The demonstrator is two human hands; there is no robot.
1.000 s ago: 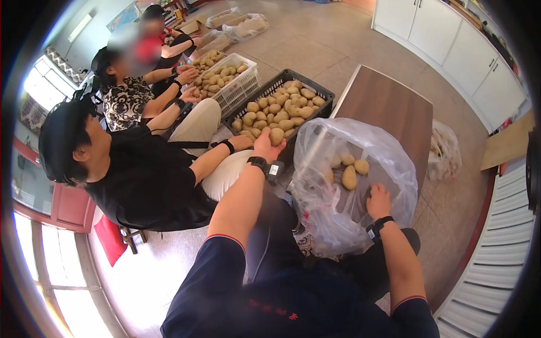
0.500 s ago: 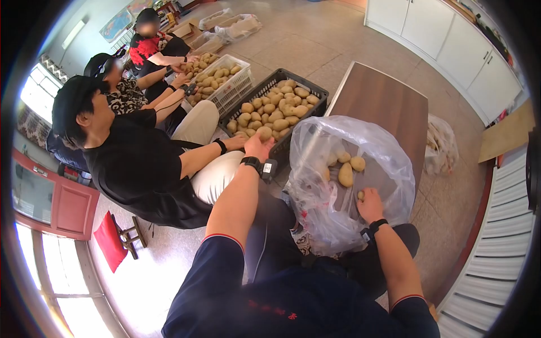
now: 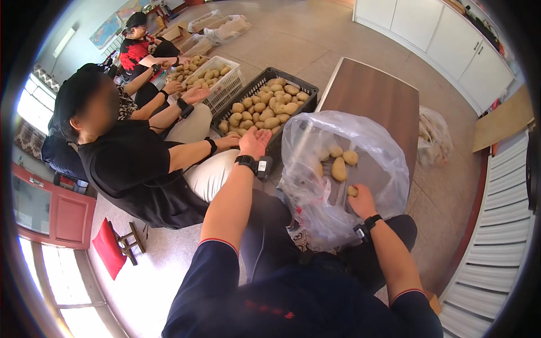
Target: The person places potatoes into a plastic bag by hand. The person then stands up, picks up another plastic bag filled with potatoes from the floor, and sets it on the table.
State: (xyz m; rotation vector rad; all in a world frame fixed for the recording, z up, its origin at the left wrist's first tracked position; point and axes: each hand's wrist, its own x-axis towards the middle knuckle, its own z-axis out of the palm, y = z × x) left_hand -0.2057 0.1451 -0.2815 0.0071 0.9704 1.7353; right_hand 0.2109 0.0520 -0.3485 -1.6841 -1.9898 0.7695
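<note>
My left hand point(image 3: 256, 142) is stretched out with the palm up and fingers apart, holding nothing, at the near edge of a black crate point(image 3: 309, 89) heaped with potatoes point(image 3: 272, 105). My right hand point(image 3: 362, 201) has its fingers round a small potato point(image 3: 353, 191), over a clear plastic bag point(image 3: 389, 152). Several loose potatoes point(image 3: 338, 169) lie in the bag, seen through its open mouth. The bag rests on the near end of a brown tabletop point(image 3: 372, 90).
To my left sits a person in a black shirt point(image 3: 127, 174), with two others beyond. A white crate point(image 3: 228, 90) of potatoes stands past the black one. Filled plastic bags point(image 3: 434, 135) lie on the floor at right. A red-seated stool point(image 3: 108, 248) is at lower left.
The potato that was in my left hand is gone from it, and the fingers have opened. My right hand still grips the small potato. The neighbour has raised one hand.
</note>
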